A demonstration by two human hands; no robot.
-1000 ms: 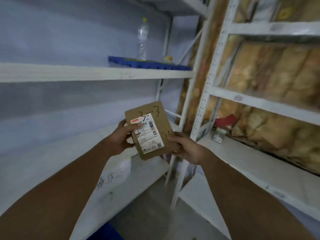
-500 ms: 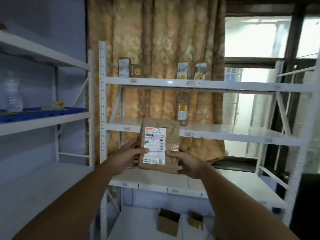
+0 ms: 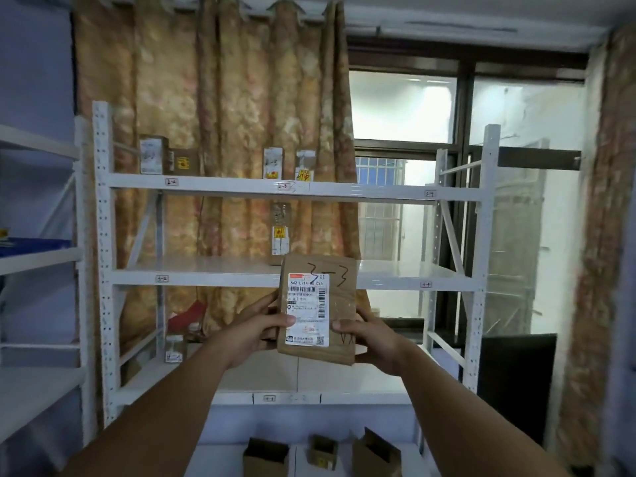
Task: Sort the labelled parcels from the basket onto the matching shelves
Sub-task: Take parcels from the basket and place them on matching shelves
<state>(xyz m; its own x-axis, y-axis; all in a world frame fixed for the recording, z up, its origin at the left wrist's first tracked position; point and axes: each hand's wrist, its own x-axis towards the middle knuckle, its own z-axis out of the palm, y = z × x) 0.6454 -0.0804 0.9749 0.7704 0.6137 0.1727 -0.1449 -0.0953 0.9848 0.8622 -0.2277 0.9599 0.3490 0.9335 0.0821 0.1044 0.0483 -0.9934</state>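
Observation:
A flat brown parcel (image 3: pixel 339 304) with a white shipping label and "3-3" handwritten on it is held upright in front of me. My left hand (image 3: pixel 256 333) grips its left edge, thumb on the label. My right hand (image 3: pixel 373 339) grips its right edge, thumb on the front. Behind it stands a white metal shelf rack (image 3: pixel 206 277) with small tags on each shelf's front edge. The parcel's top edge is level with the middle shelf. No basket is in view.
Several parcels (image 3: pixel 151 156) stand on the top shelf, one (image 3: pixel 280 241) on the middle shelf, a small one (image 3: pixel 175 349) on the lower shelf. Brown boxes (image 3: pixel 265 459) sit at the bottom. Another white rack (image 3: pixel 38 259) is at left; curtain and window lie behind.
My view swung from the left-hand rack round to the rack by the window. Both hands have kept hold of the parcel, which now stands upright and nearer the middle shelf.

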